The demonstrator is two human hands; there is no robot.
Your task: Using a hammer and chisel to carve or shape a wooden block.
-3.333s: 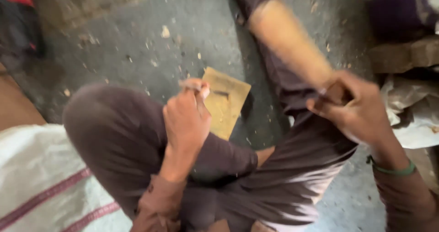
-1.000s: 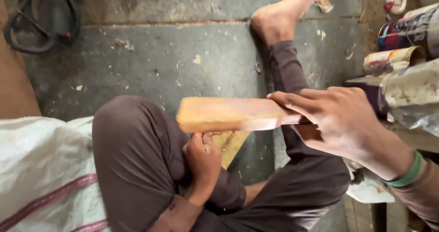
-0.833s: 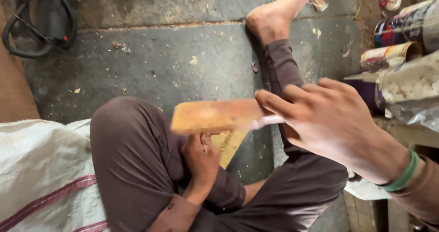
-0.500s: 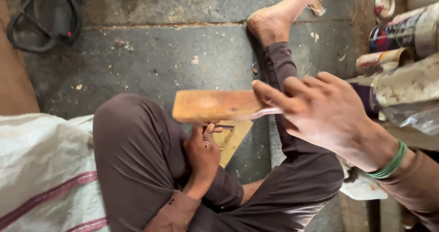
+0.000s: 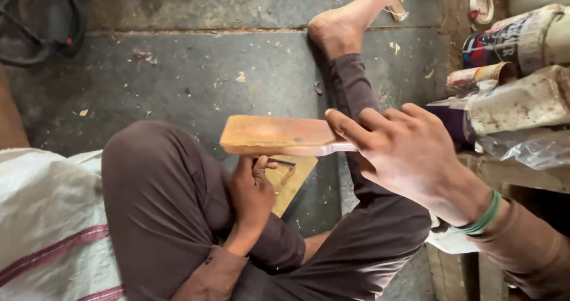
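Wooden paddle at frame centre, gripped by its handle in the closed right hand, hangs just above the left hand, which pinches a small metal piece.

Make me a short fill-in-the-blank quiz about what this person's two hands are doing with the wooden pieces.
1. The right hand holds a flat wooden paddle by its ____.
2. The left hand rests on a small yellowish board lying on the ____.
3. The paddle is held ____ the left hand.
4. The right wrist wears a ____ band.

Missing words: handle; floor; above; green
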